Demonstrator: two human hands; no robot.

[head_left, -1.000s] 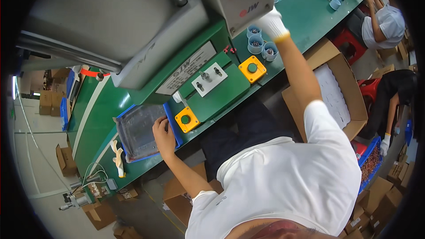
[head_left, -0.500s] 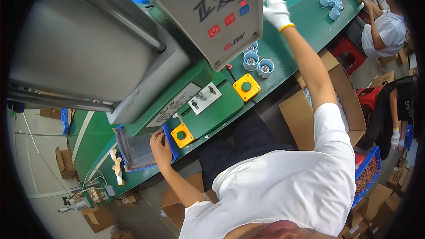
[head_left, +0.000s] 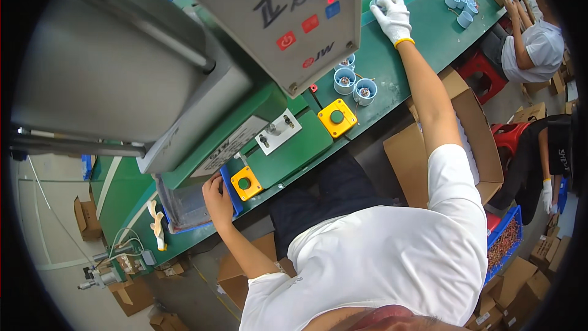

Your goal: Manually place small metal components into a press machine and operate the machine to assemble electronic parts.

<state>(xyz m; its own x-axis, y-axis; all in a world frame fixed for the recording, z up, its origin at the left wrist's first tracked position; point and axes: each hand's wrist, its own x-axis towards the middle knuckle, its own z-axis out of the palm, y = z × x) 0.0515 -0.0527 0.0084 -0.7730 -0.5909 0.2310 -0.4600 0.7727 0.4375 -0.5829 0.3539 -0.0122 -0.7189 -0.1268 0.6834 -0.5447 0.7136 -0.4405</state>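
A white-gloved right hand (head_left: 393, 19) grips a light-blue cylindrical cup (head_left: 379, 1); the bare left hand (head_left: 217, 198) touches a blue-walled rectangular tray (head_left: 230, 187).

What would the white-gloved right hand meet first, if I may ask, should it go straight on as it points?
The right hand would probably first meet the light-blue round cup at its fingertips, though depth is unclear.

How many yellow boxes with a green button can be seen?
2: the right yellow box is near light-blue cups, the left yellow box beside the blue tray. The machine may hide others.
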